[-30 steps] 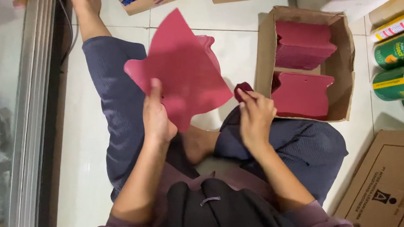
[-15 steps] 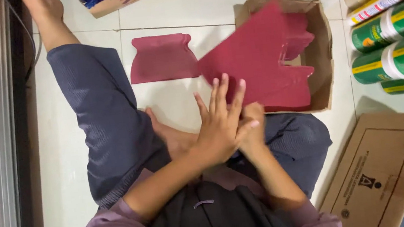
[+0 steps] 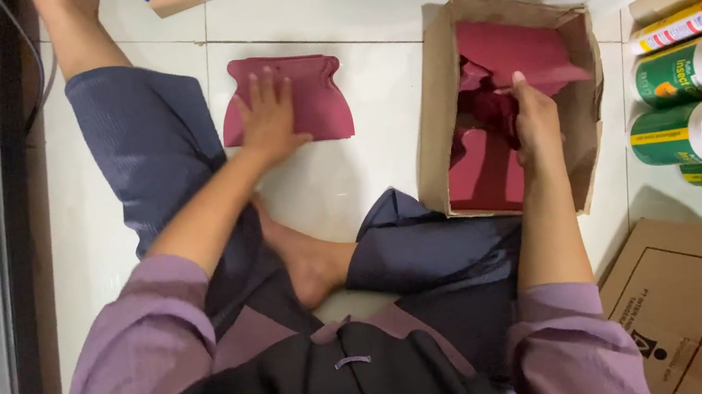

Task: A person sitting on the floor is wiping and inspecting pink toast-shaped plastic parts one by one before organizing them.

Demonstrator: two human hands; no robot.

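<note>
Hands apart: we are pressing our left hand (image 3: 269,119) flat on the red bag (image 3: 314,96) on the floor, our right hand (image 3: 536,117) gripping another bag (image 3: 518,53) inside the box (image 3: 434,119); flattening evenly seems wisest.

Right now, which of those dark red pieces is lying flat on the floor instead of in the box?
The red piece under the left hand, spread on the white tiles; the others sit inside the cardboard box.

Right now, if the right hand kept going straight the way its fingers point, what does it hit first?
The right hand points up-frame inside the cardboard box. First contact is likely the folded dark red piece it already grips, then the box's far wall; depth is unclear.
</note>
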